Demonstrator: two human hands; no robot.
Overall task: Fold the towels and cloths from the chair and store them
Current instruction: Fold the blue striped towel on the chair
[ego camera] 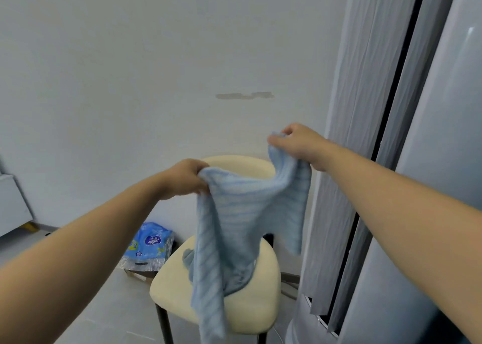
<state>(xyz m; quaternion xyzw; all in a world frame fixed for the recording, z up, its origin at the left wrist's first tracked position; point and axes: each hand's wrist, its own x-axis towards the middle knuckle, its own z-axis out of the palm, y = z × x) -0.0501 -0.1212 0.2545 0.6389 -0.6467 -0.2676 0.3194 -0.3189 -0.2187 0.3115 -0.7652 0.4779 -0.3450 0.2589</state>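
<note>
Above chair [260, 315]: blue striped towel [242, 213] hanging rumpled, left hand [186, 178], right hand [294, 141] gripping corners.

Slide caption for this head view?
Left hand and right hand hold a light-blue striped towel up over a cream padded chair.

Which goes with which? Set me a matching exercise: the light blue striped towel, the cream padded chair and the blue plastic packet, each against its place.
1. light blue striped towel
2. cream padded chair
3. blue plastic packet

A. on the floor, left of the chair
B. hanging, gripped by the left hand and right hand
C. by the white wall, under the towel

Pairs: 1-B, 2-C, 3-A
</note>
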